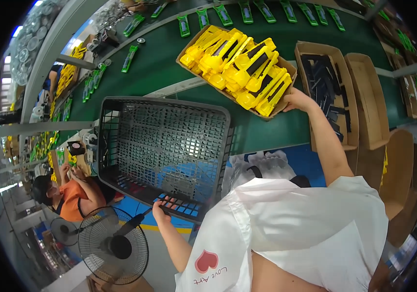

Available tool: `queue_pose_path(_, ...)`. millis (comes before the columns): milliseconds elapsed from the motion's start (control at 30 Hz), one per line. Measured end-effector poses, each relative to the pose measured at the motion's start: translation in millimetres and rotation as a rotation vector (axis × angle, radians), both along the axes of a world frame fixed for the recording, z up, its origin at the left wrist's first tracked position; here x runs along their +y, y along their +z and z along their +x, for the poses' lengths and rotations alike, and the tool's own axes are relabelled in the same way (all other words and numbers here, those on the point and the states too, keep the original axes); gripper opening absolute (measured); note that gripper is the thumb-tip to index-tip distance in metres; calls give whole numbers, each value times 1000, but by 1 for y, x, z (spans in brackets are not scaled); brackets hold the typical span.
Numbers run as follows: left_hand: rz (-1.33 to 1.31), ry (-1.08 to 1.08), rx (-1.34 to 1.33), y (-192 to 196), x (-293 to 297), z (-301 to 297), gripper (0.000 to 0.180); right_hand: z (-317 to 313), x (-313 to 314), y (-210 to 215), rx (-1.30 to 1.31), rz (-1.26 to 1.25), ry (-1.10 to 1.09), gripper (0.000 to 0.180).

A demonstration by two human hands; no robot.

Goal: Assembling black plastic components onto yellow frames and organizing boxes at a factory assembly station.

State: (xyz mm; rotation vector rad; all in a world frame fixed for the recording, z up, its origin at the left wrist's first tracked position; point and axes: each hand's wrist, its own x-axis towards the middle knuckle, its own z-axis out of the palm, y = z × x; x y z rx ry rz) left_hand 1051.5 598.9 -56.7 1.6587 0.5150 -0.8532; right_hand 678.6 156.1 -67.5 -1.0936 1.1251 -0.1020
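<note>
Factory line with a green conveyor belt [169, 58]. We hold a cardboard tray [286, 68] of yellow plastic parts [242, 63] over the belt, our right hand [296, 100] curled under its near corner. The load looks light but loose and the cardboard bendable; a grip under the base seems safest. Our left hand [162, 208] clasps the rim of an empty grey plastic crate [164, 146], stiff and light.

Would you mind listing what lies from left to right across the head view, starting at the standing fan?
Standing fan → left hand gripping the dark plastic crate → cardboard tray of yellow parts → right hand at that tray's edge → cardboard box of dark parts → empty cardboard box.
</note>
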Motion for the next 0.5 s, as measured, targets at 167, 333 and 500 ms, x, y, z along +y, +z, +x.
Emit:
queue_pose_path(167,41,62,30,3,6,-10,46,39,-69,-2,19,-3,226,46)
queue_pose_path(333,123,109,-1,-6,7,-11,37,117,-116,-6,-35,7,342,36)
queue_pose_path(500,137,137,6,-8,5,-16,37,213,-154,-21,-61,-47,394,33)
